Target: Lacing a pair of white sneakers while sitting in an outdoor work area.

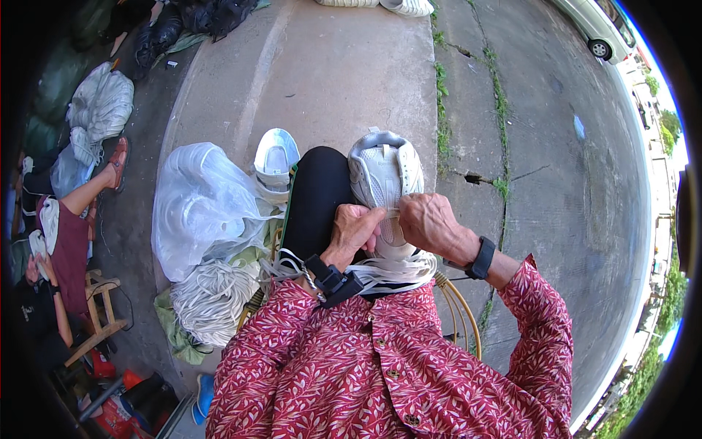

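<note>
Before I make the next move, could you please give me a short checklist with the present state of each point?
1. Light grey-and-white mesh sneaker within reach of both bare hands: ok, left hand and right hand are at it.
2. Sneaker's opening pointing away from the person: ok.
3. Firm grip by both hands: cannot tell, the hands hide it.
4. Loose white laces near the hands: ok, across the lap.
5. Heaped white cord-like laces sorted singly: not ok, they lie in a jumbled pile.
6. Translucent white plastic bag tied closed: cannot tell.
</note>
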Action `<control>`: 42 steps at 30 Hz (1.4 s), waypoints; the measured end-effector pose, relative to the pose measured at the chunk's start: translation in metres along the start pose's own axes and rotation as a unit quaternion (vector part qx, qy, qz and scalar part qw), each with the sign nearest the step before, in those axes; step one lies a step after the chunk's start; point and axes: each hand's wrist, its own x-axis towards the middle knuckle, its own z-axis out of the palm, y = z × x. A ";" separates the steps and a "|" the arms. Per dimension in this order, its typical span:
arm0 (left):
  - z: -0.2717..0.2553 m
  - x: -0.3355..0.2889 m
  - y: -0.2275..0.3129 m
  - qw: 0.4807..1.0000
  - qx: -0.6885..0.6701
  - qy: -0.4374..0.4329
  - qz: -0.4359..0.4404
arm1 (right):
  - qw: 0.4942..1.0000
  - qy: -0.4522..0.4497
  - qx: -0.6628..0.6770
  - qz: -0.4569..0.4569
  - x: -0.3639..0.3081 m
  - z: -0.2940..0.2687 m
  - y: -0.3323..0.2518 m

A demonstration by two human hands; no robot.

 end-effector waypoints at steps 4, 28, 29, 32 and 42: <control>0.000 0.000 0.001 1.000 0.004 0.006 -0.003 | 1.000 0.010 0.029 0.003 -0.001 -0.004 0.000; 0.002 0.000 0.003 1.000 -0.009 0.006 -0.014 | 0.990 0.078 0.116 0.027 -0.017 0.000 0.008; 0.002 0.000 0.003 1.000 -0.006 0.007 -0.019 | 0.988 0.082 0.130 0.032 -0.017 0.000 0.008; 0.003 0.001 0.002 1.000 0.000 0.012 -0.014 | 0.984 0.092 0.144 0.043 -0.017 -0.001 0.011; 0.003 0.001 0.003 1.000 -0.005 0.011 -0.011 | 0.973 0.079 0.213 0.036 -0.013 -0.002 0.013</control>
